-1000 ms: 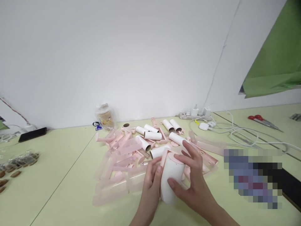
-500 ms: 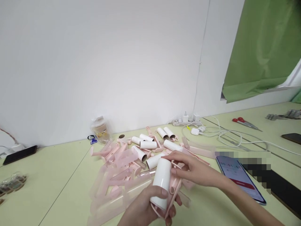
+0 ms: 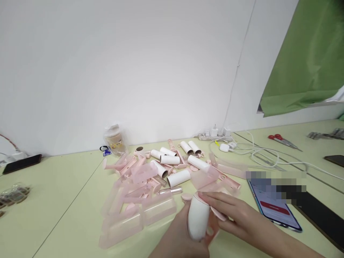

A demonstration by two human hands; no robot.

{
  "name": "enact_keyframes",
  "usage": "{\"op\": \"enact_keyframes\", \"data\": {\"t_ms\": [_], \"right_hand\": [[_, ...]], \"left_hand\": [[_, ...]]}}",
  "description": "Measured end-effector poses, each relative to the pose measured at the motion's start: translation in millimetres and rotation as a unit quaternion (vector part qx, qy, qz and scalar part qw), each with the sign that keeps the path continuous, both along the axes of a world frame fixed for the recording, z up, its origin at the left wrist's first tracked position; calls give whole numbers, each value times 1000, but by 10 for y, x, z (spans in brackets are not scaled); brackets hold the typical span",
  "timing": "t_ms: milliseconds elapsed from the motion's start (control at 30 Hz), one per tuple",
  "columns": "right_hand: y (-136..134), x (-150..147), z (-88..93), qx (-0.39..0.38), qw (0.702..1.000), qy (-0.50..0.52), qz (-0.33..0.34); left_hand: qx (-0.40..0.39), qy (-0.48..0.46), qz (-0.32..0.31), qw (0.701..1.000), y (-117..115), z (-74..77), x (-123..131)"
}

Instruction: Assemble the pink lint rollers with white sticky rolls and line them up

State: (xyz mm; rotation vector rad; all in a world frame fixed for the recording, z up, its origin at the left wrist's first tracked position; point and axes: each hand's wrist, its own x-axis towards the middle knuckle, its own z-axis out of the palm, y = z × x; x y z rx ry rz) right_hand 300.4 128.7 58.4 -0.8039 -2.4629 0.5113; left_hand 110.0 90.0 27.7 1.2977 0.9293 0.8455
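A white lint roller roll stands upright in my left hand, which is wrapped round its lower side. A pink plastic part shows behind the roll, mostly hidden by the hands. My right hand is closed at the roll's top, its fingertips on a pink end piece. Below those fingers a pink rounded piece sticks out. Just beyond the hands are more white rolls with brown cores, pink plastic parts and translucent pink covers.
A phone with a lit screen lies to the right, beside a dark slab. Behind are a power strip, white cables and red-handled scissors. A bagged cup stands by the wall, and a dark phone lies far left.
The white roll has come down and to the right, now more upright. My right hand has lowered with it, its fingers now over the roll's top end. The view has shifted slightly.
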Motion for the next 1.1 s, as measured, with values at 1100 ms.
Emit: {"op": "enact_keyframes", "data": {"t_ms": [1100], "right_hand": [[-175,-122,-59,-180,982,-42,34]], "left_hand": [[42,413,-96,905,-139,71,-211]]}}
